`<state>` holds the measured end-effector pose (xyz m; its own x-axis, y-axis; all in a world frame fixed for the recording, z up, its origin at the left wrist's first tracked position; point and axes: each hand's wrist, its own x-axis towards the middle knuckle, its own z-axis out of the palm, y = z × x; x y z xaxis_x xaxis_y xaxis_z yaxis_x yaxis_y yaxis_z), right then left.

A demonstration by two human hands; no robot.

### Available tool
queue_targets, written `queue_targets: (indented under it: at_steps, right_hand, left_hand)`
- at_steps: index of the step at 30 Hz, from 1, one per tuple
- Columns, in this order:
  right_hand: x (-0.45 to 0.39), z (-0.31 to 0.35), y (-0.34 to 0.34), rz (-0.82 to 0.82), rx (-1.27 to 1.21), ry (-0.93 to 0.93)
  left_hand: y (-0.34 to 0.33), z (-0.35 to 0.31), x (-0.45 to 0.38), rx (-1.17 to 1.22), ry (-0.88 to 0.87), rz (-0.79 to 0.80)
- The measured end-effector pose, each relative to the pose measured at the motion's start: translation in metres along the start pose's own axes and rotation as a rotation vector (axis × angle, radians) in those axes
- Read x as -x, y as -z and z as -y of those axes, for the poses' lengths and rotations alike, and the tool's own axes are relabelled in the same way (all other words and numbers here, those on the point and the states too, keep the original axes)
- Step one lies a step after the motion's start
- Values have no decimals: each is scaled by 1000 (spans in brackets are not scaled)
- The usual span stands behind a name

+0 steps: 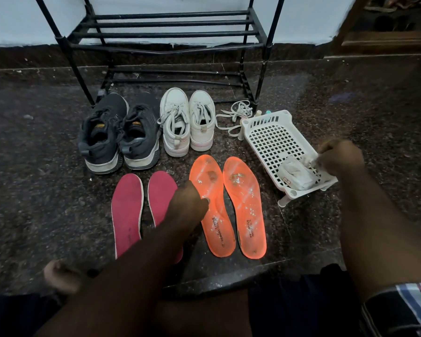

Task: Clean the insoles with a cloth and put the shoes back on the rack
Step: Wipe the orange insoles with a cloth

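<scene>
While the left hand (188, 203) presses curled fingers on the inner edge of the nearer orange insole (210, 205), seemingly to pin it flat for wiping, the right hand (339, 158) reaches into the white basket (272, 135) and pinches a corner of the pale cloth (295, 172) lying at its near end. Both orange insoles lie speckled with debris on the floor (46, 178), beside the pink pair (127, 212). Grey shoes (118, 132) and white shoes (188, 122) wait just before the rack (165, 32), likely so that returning them is quick.
</scene>
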<state>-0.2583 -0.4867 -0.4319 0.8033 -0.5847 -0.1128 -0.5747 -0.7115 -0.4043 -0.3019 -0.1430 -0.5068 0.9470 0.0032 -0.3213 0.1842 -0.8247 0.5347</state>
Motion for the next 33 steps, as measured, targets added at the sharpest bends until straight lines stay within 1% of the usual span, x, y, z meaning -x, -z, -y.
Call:
queue_targets:
  at_steps: [2, 4, 6, 9, 12, 13, 16, 18, 21, 24, 27, 30, 33]
  right_hand:
    - [-2, 5, 6, -38, -123, -35]
    - [1, 11, 10, -41, -368, -74]
    - [7, 16, 14, -15, -621, -105]
    - [22, 27, 17, 83, -842, -99]
    - [37, 40, 16, 206, -1028, -126]
    - [42, 44, 16, 255, -1107, -139]
    - [57, 56, 15, 417, -1283, -124]
    - [68, 64, 15, 505, -1295, -72]
    - [89, 83, 22, 575, -1255, 15]
    - [116, 105, 25, 589, -1201, 108]
    - [148, 123, 11, 606, -1148, 190]
    - [174, 137, -8, 610, -1105, 221]
    - [187, 148, -21, 628, -1098, 229]
  left_hand:
    - [-2, -7, -5, -53, 38, -17]
    - [-2, -12, -9, -65, 93, -18]
    - [-1, -12, -13, 15, 152, -4]
    - [3, -8, -14, 279, 218, 45]
    - [12, -6, -2, 725, 319, 159]
    - [16, -6, 2, 838, 339, 197]
    - [30, 1, 10, 1010, 335, 283]
    - [44, 9, 15, 1083, 331, 338]
    - [66, 22, 27, 1152, 301, 434]
    - [86, 32, 39, 1262, 250, 512]
    - [100, 29, 51, 1346, 236, 575]
    - [105, 25, 64, 1420, 248, 619]
    - [103, 21, 70, 1543, 191, 619]
